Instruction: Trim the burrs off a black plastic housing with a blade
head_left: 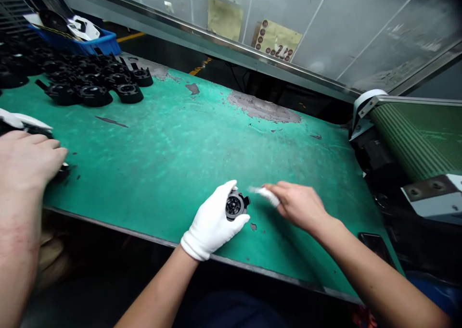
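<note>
My left hand (216,220), in a white glove, grips a round black plastic part (235,205) above the green table, near its front edge. The part has a ring-shaped face with darker detail inside and a small tab pointing right. To the right, my bare right hand (301,203) is closed around a small white object (270,196), whose thin pale tip points at the black part. Motion blurs that tip, so its kind is unclear. A gap separates the tip from the part.
Many black plastic parts (94,94) stand at the back left of the green table (162,150), before a blue bin (97,43). A co-worker's hand (32,157) works at the left edge. On the right are a conveyor belt (418,140) and a dark phone-like object (377,246).
</note>
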{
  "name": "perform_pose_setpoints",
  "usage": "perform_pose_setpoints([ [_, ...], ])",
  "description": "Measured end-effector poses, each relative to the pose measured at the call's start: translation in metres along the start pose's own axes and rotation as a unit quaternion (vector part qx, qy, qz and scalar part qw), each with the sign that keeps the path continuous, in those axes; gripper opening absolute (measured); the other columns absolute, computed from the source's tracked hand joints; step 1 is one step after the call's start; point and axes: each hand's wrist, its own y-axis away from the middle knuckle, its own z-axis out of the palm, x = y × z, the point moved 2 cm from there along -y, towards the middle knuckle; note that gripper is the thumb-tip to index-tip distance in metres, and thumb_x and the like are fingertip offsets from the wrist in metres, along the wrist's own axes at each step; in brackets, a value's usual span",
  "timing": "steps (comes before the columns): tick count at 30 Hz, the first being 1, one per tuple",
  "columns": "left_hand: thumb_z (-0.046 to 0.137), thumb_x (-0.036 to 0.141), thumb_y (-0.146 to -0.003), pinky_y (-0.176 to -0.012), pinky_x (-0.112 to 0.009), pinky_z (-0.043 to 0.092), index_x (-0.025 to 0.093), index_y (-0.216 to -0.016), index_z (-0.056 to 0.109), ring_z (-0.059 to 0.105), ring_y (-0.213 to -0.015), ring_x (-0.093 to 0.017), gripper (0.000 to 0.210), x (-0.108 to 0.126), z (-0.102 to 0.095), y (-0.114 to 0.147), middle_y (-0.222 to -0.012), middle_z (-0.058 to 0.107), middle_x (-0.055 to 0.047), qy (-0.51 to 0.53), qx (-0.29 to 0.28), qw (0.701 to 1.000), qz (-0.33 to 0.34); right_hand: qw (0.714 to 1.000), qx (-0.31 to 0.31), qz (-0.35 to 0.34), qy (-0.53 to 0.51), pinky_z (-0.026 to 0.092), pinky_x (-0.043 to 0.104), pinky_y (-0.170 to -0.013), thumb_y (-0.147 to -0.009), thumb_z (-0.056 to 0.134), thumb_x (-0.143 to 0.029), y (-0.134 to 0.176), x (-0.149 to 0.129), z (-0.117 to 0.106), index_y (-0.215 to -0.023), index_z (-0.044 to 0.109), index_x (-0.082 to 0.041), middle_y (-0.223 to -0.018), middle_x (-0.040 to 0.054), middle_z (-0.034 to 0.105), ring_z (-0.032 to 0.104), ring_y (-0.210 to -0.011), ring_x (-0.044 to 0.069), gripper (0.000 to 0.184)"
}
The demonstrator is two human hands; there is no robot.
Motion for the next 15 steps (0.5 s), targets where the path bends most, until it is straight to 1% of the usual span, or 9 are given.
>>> perform_pose_setpoints([
  [2, 0.077, 0.034, -0.077, -0.114, -0.048, 0.046, 0.02, -0.149, 0.036, 0.056, -0.132, -0.029, 0.084, 0.0, -0.009, 0.0, -0.142, 0.056, -0.014, 0.004, -0.025, 1.0, 0.011, 0.997, 0.027, 0.074, 0.014, 0.047, 0.03, -0.061, -0.09, 0.052, -0.019, 0.003, 0.03, -0.004, -0.118, 0.073, -0.03, -0.101, 0.0072, 0.076, 0.071, -0.082, 0.024, 0.037],
  [4, 0.078, 0.028, -0.075, -0.115, -0.047, 0.045, 0.024, -0.153, 0.03, 0.055, -0.134, -0.029, 0.092, -0.001, -0.022, 0.001, -0.145, 0.055, -0.012, 0.014, -0.088, 0.996, 0.018, 0.993, 0.052, 0.11, 0.011, 0.05, 0.034, -0.06, -0.088, 0.048, -0.017, 0.011, 0.054, -0.007, -0.118, 0.073, -0.025, -0.105, 0.0107, 0.077, 0.072, -0.082, 0.029, 0.04],
  [6, 0.077, 0.023, -0.076, -0.115, -0.046, 0.044, 0.029, -0.155, 0.029, 0.052, -0.136, -0.028, 0.093, -0.001, -0.038, 0.002, -0.15, 0.052, -0.008, 0.02, -0.17, 0.985, 0.023, 0.992, 0.072, 0.105, -0.015, 0.055, 0.037, -0.07, -0.089, 0.044, -0.016, 0.021, 0.062, -0.006, -0.126, 0.068, -0.022, -0.117, 0.011, 0.074, 0.071, -0.097, 0.03, 0.044],
  [7, 0.076, 0.023, -0.077, -0.116, -0.046, 0.043, 0.032, -0.155, 0.03, 0.05, -0.138, -0.027, 0.09, 0.0, -0.046, 0.003, -0.152, 0.049, -0.006, 0.021, -0.202, 0.979, 0.024, 0.992, 0.076, 0.09, -0.033, 0.056, 0.037, -0.077, -0.09, 0.044, -0.016, 0.027, 0.058, -0.004, -0.13, 0.065, -0.021, -0.122, 0.0098, 0.072, 0.07, -0.104, 0.029, 0.046],
  [8, 0.075, 0.024, -0.079, -0.116, -0.046, 0.042, 0.034, -0.154, 0.032, 0.048, -0.14, -0.027, 0.087, 0.001, -0.053, 0.004, -0.154, 0.046, -0.005, 0.023, -0.217, 0.976, 0.022, 0.993, 0.074, 0.071, -0.05, 0.056, 0.035, -0.083, -0.09, 0.044, -0.015, 0.033, 0.049, 0.0, -0.131, 0.063, -0.022, -0.125, 0.0078, 0.071, 0.068, -0.109, 0.026, 0.046],
  [9, 0.076, 0.026, -0.08, -0.117, -0.046, 0.041, 0.035, -0.154, 0.033, 0.045, -0.142, -0.027, 0.086, 0.002, -0.059, 0.006, -0.156, 0.043, -0.004, 0.026, -0.215, 0.976, 0.015, 0.994, 0.065, 0.05, -0.07, 0.055, 0.032, -0.087, -0.089, 0.045, -0.014, 0.038, 0.038, 0.005, -0.131, 0.062, -0.023, -0.126, 0.0061, 0.071, 0.067, -0.11, 0.023, 0.046],
  [11, 0.08, 0.033, -0.078, -0.119, -0.047, 0.038, 0.035, -0.154, 0.03, 0.039, -0.146, -0.027, 0.092, 0.003, -0.063, 0.012, -0.16, 0.038, -0.004, 0.032, -0.179, 0.983, -0.007, 0.992, 0.041, 0.003, -0.123, 0.055, 0.029, -0.086, -0.09, 0.046, -0.013, 0.05, 0.008, 0.015, -0.13, 0.061, -0.024, -0.121, 0.0048, 0.071, 0.068, -0.105, 0.019, 0.044],
  [13, 0.086, 0.042, -0.071, -0.121, -0.049, 0.035, 0.031, -0.156, 0.026, 0.034, -0.148, -0.028, 0.104, 0.004, -0.056, 0.019, -0.162, 0.033, -0.007, 0.034, -0.13, 0.991, -0.017, 0.982, 0.019, -0.042, -0.182, 0.055, 0.03, -0.085, -0.092, 0.044, -0.012, 0.061, -0.021, 0.023, -0.133, 0.058, -0.025, -0.117, 0.006, 0.071, 0.068, -0.101, 0.019, 0.046],
  [15, 0.087, 0.048, -0.068, -0.122, -0.049, 0.033, 0.027, -0.155, 0.027, 0.035, -0.148, -0.029, 0.108, 0.005, -0.04, 0.026, -0.161, 0.034, -0.01, 0.03, -0.09, 0.995, -0.01, 0.972, 0.004, -0.071, -0.224, 0.054, 0.032, -0.086, -0.093, 0.042, -0.01, 0.07, -0.044, 0.028, -0.14, 0.052, -0.025, -0.116, 0.0077, 0.069, 0.067, -0.102, 0.02, 0.05],
])
